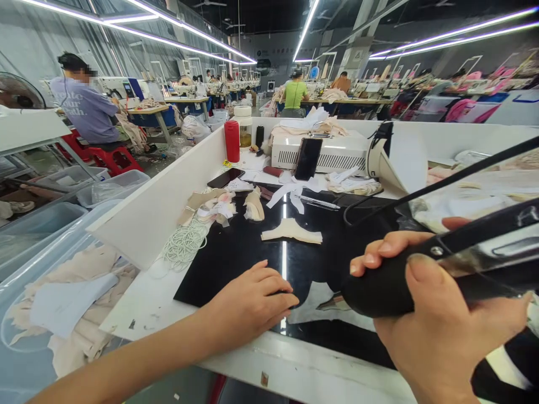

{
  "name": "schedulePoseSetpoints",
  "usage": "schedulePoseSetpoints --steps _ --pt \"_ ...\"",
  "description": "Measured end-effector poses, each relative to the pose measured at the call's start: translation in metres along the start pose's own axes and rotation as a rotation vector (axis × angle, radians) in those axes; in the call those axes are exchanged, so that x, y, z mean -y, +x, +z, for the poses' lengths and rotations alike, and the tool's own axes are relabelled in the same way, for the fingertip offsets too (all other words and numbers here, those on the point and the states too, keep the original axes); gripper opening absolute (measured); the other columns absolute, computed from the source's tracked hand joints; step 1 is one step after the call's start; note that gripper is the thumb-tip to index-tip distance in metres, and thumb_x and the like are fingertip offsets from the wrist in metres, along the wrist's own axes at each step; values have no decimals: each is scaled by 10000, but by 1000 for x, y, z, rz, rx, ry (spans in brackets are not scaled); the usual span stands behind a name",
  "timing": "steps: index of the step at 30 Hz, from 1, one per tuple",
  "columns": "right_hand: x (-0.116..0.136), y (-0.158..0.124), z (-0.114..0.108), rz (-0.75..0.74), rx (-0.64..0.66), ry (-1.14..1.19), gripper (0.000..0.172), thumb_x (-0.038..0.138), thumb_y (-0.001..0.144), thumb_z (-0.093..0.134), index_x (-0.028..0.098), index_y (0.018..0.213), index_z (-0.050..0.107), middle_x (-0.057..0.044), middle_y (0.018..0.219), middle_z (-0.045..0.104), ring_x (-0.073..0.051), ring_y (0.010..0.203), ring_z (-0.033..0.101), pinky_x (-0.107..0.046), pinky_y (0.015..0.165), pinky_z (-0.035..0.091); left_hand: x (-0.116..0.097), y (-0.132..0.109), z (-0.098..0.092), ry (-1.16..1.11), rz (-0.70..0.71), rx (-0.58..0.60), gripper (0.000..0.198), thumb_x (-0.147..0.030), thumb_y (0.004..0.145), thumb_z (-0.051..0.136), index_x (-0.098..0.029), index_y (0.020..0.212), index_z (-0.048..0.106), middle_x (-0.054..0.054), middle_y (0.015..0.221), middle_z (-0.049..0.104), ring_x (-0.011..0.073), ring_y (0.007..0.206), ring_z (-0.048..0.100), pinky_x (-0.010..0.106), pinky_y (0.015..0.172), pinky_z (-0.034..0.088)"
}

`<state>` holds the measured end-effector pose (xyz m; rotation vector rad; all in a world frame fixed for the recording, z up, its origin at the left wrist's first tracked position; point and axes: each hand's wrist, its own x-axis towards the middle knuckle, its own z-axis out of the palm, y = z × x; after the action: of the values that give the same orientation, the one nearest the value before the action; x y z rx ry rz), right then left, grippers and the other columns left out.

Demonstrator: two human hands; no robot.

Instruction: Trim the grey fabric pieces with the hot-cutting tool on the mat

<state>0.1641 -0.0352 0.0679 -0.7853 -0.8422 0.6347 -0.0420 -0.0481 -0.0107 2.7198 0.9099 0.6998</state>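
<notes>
My right hand [438, 314] is wrapped round a black corded hand tool [379, 286] with a metal side and a pointed metal tip. That tip lies over a thin white cloth piece [314, 297] on a glossy black board [236, 264]. Palm down, my left hand [252, 303] rests on the board, fingers loosely bent, with its fingertips at the left edge of the white piece. Its palm side is hidden. Beyond both hands lies a cream curved pad piece [290, 230], apart from them.
Elastic cord [185, 244] and cloth scraps [214, 205] lie at left. Behind stand a phone [309, 157], a white machine [337, 148] and a red bottle [231, 141]. The tool's cable [442, 188] crosses at right. A bin [25, 314] of cloth stands left; co-workers sit farther off.
</notes>
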Motion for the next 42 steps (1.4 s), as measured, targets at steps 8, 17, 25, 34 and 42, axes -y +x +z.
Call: schedulePoseSetpoints --steps 8,17,25,34,42 --pt "-9 11 -7 -44 -38 -39 498 239 654 870 306 1063 593 73 727 696 -194 562 615 -350 460 582 32 53 -3 -357 109 284 545 -303 1012 755 -237 1506 532 89 1484 670 290 1511 489 585 1332 226" --pt "-22 8 -8 -55 62 -21 471 259 777 865 299 1144 572 68 791 703 -176 596 655 -360 537 602 31 54 -1 -418 51 358 615 -420 959 810 -257 1484 535 114 1440 694 303 1506 520 657 1319 185" --pt "-31 7 -7 -40 96 9 480 264 785 884 306 1149 575 64 807 711 -178 614 667 -360 548 606 29 54 2 -369 56 325 723 -480 898 862 -252 1495 523 136 1446 687 317 1492 540 648 1324 194" --pt "-28 2 -6 -24 104 39 482 231 805 874 302 1195 602 52 804 706 -183 625 666 -348 545 605 27 56 0 -366 60 318 738 -486 857 894 -241 1459 543 126 1463 678 302 1491 540 638 1331 176" --pt "-26 -9 -9 -52 138 33 496 282 823 884 292 1227 596 37 794 699 -194 665 652 -344 527 596 28 54 1 -330 82 306 789 -492 839 906 -267 1494 528 114 1601 575 295 1544 480 596 1350 144"
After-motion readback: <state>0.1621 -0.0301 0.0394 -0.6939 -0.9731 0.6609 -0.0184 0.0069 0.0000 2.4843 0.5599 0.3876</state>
